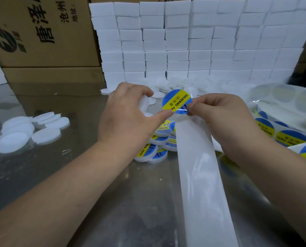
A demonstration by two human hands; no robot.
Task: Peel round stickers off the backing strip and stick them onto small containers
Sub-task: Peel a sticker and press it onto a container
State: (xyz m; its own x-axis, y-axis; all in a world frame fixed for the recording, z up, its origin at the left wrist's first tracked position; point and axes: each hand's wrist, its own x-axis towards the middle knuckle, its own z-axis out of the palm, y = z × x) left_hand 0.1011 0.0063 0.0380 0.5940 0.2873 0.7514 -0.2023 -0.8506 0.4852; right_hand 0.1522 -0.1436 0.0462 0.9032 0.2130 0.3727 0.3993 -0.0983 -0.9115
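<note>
Far left on the tabletop (41, 175): a loose heap of blank white containers (24, 132), unlabelled, lying flat and overlapping. Behind them, stacked cardboard cartons (41, 32); further right a wall of white boxes (193, 41).

Left hand (129, 114): I read its grip as clenched on one blank container (143, 104), held on edge between thumb and curled fingers, most of it hidden by the hand. The forefinger reaches right and touches the lower left rim of the sticker.

Centre: one round blue-and-yellow sticker (177, 101), printed "SOLDERING PASTE", standing up above the end of the backing strip (198, 166). It looks mostly lifted off; whether its lower edge is fully free I cannot tell. Below the left hand sits a pile of labelled containers (159, 139) (finished ones, I take it).

Right hand (218, 114): grip pinched on the sticker's lower right edge, thumb and forefinger, with the strip running beneath the hand toward me.

Far right: more strip with unpeeled stickers (280, 132) coiled on the tabletop.

Step in hand, my judgement: end of peel, start of transfer. The next move calls for freeing the last edge, turning the held container face-up to the sticker, centring it, then pressing from one side across to avoid creases.
</note>
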